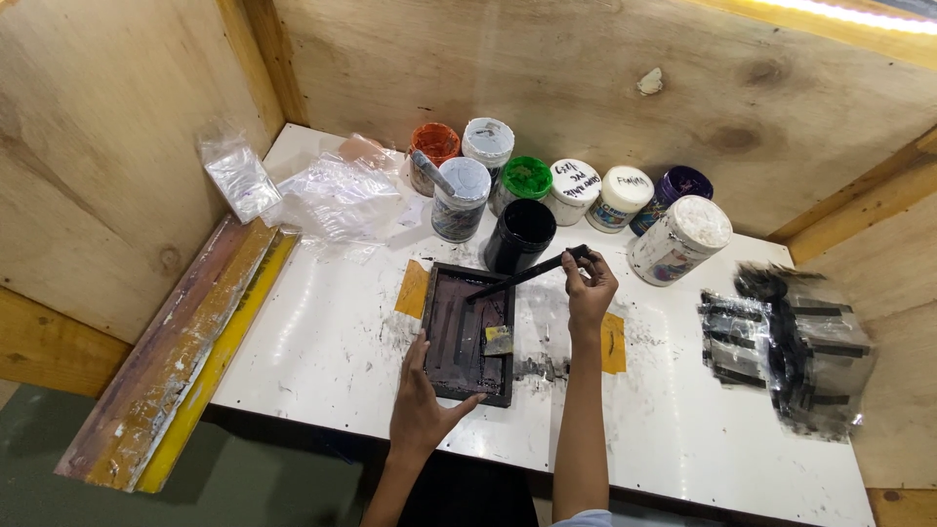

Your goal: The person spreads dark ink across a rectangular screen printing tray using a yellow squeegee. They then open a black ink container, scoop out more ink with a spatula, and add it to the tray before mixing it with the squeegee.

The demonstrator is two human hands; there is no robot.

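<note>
Two hands at a small black screen frame [467, 335] on a white, ink-smeared surface [322, 351].

The left hand [422, 405] lies flat on the frame's near left corner, fingers spread open and pressing down. The right hand [589, 289] has its fingers closed around the upper end of a black spatula [527, 274], whose lower tip rests on the frame's dark mesh. Just beyond the frame stands an open black ink jar [520, 234]; behind it, a row of lidded jars [586, 190] lines the plywood wall [586, 68]. Clear plastic bags [337, 195] lie far left, ink-stained film sheets [791, 342] far right, and wooden squeegees [176, 361] lean at the left edge.
</note>
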